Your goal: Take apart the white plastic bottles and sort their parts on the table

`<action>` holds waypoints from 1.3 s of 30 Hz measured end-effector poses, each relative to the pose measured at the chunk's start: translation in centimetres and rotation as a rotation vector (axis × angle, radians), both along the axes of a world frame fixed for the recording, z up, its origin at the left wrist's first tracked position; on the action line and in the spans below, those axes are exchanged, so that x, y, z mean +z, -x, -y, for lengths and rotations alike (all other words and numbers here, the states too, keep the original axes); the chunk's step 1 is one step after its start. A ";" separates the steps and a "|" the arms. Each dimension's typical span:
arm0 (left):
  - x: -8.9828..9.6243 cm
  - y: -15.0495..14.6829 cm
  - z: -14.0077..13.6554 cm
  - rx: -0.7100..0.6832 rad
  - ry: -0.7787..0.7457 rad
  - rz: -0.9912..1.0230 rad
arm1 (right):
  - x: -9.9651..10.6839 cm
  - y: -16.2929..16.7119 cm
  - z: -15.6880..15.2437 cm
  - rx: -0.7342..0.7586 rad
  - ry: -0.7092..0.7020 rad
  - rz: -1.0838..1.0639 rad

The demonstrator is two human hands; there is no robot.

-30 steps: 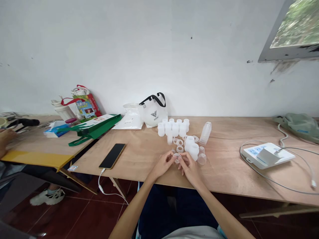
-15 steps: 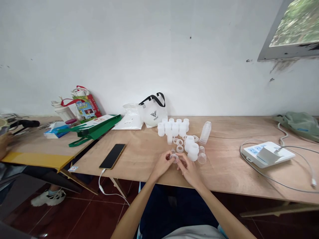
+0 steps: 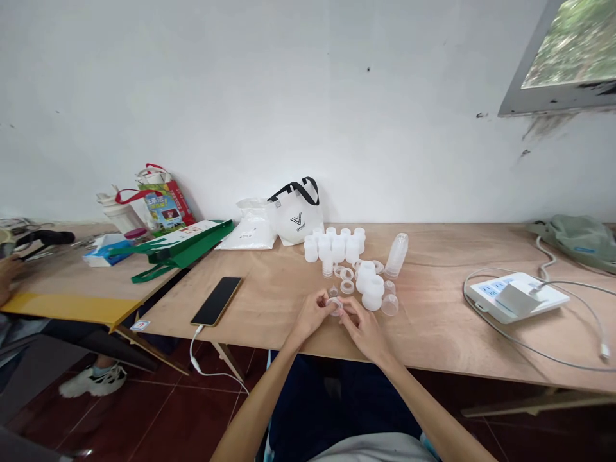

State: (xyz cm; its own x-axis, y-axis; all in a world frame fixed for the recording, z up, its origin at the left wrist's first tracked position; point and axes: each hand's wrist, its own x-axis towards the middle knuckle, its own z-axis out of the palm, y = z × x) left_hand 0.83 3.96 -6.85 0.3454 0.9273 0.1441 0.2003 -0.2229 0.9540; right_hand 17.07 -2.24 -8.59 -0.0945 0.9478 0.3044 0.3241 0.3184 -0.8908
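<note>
Between both hands, just above the table's front part, is a translucent plastic ring [image 3: 333,305] with a small pointed piece, like a bottle nipple [image 3: 333,291], at its far side. My left hand [image 3: 312,316] pinches the ring's left side between thumb and fingers. On the opposite side, my right hand [image 3: 362,322] grips it with bent fingers. Just beyond lie loose rings [image 3: 347,287]. Frosted white bottles [image 3: 372,294] stand by my right hand, next to a clear dome cap [image 3: 389,305]. Further back, several more white bottles [image 3: 338,248] are grouped together.
A clear stack of caps [image 3: 397,255] leans at the right. The phone [image 3: 216,301] and its cable lie left. Behind stand a white bag [image 3: 294,221] and a plastic packet [image 3: 250,226]. A power strip [image 3: 517,294] with cables occupies the right. Another person's hand [image 3: 6,273] is far left.
The ring in my hands is tilted slightly differently, and the nipple-like tip shows more clearly. Both hands have shifted only a little. The view has moved slightly.
</note>
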 end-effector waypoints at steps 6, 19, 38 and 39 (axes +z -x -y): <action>-0.4 -0.2 0.2 0.037 -0.055 -0.051 | 0.2 0.0 0.2 -0.002 -0.010 0.069; 0.1 0.4 0.3 -0.124 -0.069 -0.067 | 0.7 0.5 0.2 -0.112 0.101 -0.177; -0.2 0.2 0.0 0.050 -0.078 -0.070 | 0.6 0.5 0.2 -0.062 0.069 -0.092; -0.2 0.2 0.0 0.057 -0.077 -0.069 | 0.7 0.5 0.3 -0.064 0.070 -0.087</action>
